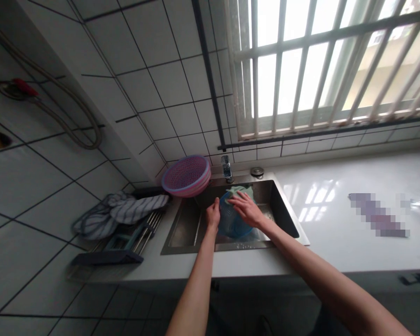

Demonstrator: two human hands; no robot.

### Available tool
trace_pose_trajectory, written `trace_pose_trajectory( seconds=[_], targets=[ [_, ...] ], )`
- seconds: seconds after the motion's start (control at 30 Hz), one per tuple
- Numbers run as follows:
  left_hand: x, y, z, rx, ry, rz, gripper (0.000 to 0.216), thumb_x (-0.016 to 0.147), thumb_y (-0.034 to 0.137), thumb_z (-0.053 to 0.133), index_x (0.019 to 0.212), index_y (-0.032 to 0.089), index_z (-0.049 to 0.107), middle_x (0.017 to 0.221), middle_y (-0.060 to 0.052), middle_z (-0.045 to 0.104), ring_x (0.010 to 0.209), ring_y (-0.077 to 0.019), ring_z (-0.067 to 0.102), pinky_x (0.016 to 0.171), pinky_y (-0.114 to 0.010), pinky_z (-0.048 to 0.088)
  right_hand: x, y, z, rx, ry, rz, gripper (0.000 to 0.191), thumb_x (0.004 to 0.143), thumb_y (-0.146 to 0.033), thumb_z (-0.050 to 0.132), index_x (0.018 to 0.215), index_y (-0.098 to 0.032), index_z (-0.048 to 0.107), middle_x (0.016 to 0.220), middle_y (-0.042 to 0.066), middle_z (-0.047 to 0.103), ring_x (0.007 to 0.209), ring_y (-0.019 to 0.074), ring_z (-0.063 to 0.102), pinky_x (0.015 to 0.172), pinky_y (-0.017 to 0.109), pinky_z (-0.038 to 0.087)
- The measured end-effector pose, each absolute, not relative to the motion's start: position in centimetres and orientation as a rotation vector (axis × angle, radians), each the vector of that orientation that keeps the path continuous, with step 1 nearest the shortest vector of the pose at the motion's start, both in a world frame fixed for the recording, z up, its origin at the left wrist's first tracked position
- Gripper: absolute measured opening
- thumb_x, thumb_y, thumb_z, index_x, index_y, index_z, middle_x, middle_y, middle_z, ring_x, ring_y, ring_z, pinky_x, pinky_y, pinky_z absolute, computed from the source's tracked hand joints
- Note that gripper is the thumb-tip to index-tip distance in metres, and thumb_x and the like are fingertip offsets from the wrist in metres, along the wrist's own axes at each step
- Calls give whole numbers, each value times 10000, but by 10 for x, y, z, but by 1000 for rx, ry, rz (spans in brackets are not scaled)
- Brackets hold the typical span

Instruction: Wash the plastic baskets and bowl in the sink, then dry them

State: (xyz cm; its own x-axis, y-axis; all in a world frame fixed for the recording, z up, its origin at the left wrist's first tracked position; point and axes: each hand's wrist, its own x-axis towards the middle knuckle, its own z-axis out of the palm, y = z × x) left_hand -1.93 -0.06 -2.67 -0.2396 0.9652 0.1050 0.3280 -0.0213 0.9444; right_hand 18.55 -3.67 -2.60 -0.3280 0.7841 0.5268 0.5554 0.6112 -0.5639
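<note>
A translucent blue plastic basket (229,224) is held tilted over the steel sink (287,210). My left hand (213,215) grips the basket's left rim, thumb upward. Against its upper part lies a pale green cloth (241,190), pressed there under the fingers of my right hand (248,210). Those fingers partly cover the cloth, so how firmly they grip it is hard to see. Behind the basket stands the chrome faucet (227,168); I cannot make out any running water.
Pink and blue colanders (187,179) are stacked at the sink's back left corner. A striped towel (126,210) lies over a dark rack (108,256) on the left. By the faucet sits a round drain stopper (257,172). The white counter (336,247) extends right, under a barred window (301,70).
</note>
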Motion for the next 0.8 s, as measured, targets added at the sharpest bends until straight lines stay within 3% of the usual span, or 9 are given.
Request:
trace_pose_trajectory(
  seconds=[0.13,0.37,0.5,0.6,0.73,0.8],
  targets=[
    [-22,6,-30,1468,1533,1255,851,699,1007,512,727,180,712,679,-44,646,687,-193,520,642,-304,377,161,-48,-19,-889,-2231,330,395,1072,-239,546,1404,-353,728,1564,-6,637,1620,284,372,1354,624,200],
    [-17,2,-26,1386,1511,1288,837,700,1058,488,581,230,480,569,15,454,590,-143,404,571,-292,300,209,-14,-32,-1264,-1482,557,450,1068,-415,503,1435,-260,713,1516,89,673,1446,288,602,1245,508,452],
    [-6,0,-26,1389,1324,1242,798,741,1009,540,639,217,552,636,-5,544,628,-155,483,625,-289,404,234,-8,-38,-1318,-1385,574,489,1053,-460,492,1445,-266,711,1526,78,665,1457,287,594,1258,502,439],
    [-1,0,-29,1467,1249,1119,636,861,822,618,730,200,658,754,-52,678,737,-200,608,754,-322,512,233,-8,-44,-1341,-1461,512,445,1042,-422,524,1403,-284,744,1520,79,668,1469,294,579,1279,535,411],
    [1,1,-29,1572,1316,1297,249,934,368,603,992,184,761,1083,-118,782,1054,-244,702,1041,-390,519,211,-15,-45,-1322,-1667,397,427,1051,-370,564,1440,-296,722,1543,82,646,1505,316,530,1288,570,401],
    [-1,2,-27,1532,1375,1404,295,900,258,561,1094,172,766,1186,-136,779,1140,-248,702,1098,-407,500,193,-22,-41,-1285,-1815,331,431,1069,-361,561,1473,-297,698,1565,95,624,1530,338,490,1287,589,393]
  ],
)
